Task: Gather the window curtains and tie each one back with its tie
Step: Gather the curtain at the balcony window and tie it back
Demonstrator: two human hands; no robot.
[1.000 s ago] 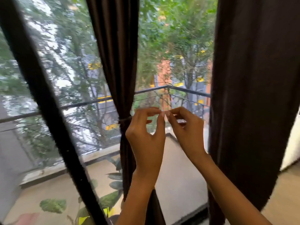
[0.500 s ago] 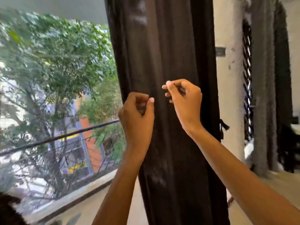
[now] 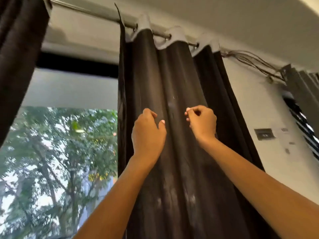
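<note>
A dark brown curtain (image 3: 174, 75) hangs in loose folds from a metal rod (image 3: 86, 12), right of the window. Both my hands are raised in front of its middle folds. My left hand (image 3: 148, 133) has its fingers curled, thumb slightly apart, and I see nothing in it. My right hand (image 3: 202, 123) is a little higher, fingers curled with the tips drawn together, also with nothing visible in it. A second dark curtain (image 3: 19, 49) hangs at the far left. No tie is in view.
The window (image 3: 60, 152) between the curtains shows trees outside. Loose cables (image 3: 250, 61) run along the white wall at the right, above a wall plate (image 3: 264, 134). Another curtain (image 3: 305, 87) covers an opening at the far right.
The view swung from the tied left curtain to the right curtain and tilted up to the rod. Both hands let go of the tie and rose, spreading apart in front of the right curtain.
</note>
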